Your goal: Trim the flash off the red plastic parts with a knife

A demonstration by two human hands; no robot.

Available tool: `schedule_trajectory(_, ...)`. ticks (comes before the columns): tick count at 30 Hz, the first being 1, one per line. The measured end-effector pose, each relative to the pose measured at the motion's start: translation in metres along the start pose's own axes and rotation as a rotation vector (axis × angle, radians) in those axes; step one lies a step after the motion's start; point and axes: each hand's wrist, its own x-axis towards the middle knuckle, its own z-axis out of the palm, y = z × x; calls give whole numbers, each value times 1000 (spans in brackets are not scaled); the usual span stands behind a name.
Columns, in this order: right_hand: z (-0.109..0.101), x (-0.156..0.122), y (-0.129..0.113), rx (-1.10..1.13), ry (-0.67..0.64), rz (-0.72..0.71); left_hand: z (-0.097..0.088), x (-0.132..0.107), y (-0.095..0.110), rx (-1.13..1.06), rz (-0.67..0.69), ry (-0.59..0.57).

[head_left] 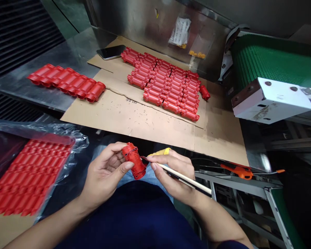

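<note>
My left hand [105, 173] is closed around a red plastic tube-shaped part [135, 161], which it holds tilted above my lap. Thin dark lines edge a raised frame on the part's side. In my right hand [175, 173] is a slim tool [188, 179] with a pale, stick-like handle, held like a pen. Its dark, narrow tip is at the part's right side; whether it touches cannot be made out. A yellow cover [160, 152] sits on one finger of my right hand.
Rows of red parts [168, 83] lie on cardboard [114, 114], near a phone [111, 52]. More line the metal table [83, 45] at left and fill a plastic-lined box [33, 173]. A white bracket [272, 100] and green conveyor [277, 58] stand right, above an orange-handled tool [239, 171].
</note>
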Motion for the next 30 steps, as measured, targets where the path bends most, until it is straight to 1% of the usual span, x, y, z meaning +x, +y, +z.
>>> schedule_trajectory(4, -1, -3, -1, 4, -11, 5, 0, 1, 1, 7, 23, 20)
schedule_trajectory(8, -4, -6, -2, 27, -25, 37, -5, 1, -1, -20, 21, 43)
schedule_trajectory(10, -6, -7, -2, 39, -22, 79, -7, 1, -4, -37, -18, 45)
schedule_trajectory(11, -6, -8, 0, 65, -18, 124, -7, 1, -5, -60, -54, 41)
schedule_trajectory(13, -5, -9, 6, 218, 9, 279, -6, 2, -7, -152, -140, 33)
schedule_trajectory(15, 1, -11, 16, 494, 54, 473, -4, 4, -5, -278, -225, 19)
schedule_trajectory(18, 16, -17, 35, 947, 116, 742, 1, 6, 0, -408, -328, -6)
schedule_trajectory(20, 27, -21, 44, 1147, 128, 864, 2, 8, 3, -444, -373, -24)
schedule_trajectory(22, 33, -24, 47, 1235, 122, 915, 3, 8, 3, -452, -396, -45)
schedule_trajectory(24, 33, -25, 45, 1228, 109, 879, 3, 8, 0, -440, -386, -59)
schedule_trajectory(25, 30, -25, 42, 1193, 110, 824, 3, 7, -1, -425, -364, -60)
schedule_trajectory(26, 26, -25, 38, 1125, 115, 739, 2, 6, -3, -404, -336, -59)
schedule_trajectory(27, 22, -24, 34, 1012, 125, 630, 1, 4, -5, -375, -305, -56)
schedule_trajectory(28, 17, -23, 29, 851, 136, 508, 1, 3, -7, -342, -273, -52)
schedule_trajectory(30, 7, -21, 19, 466, 132, 274, -1, 0, -10, -263, -217, -40)
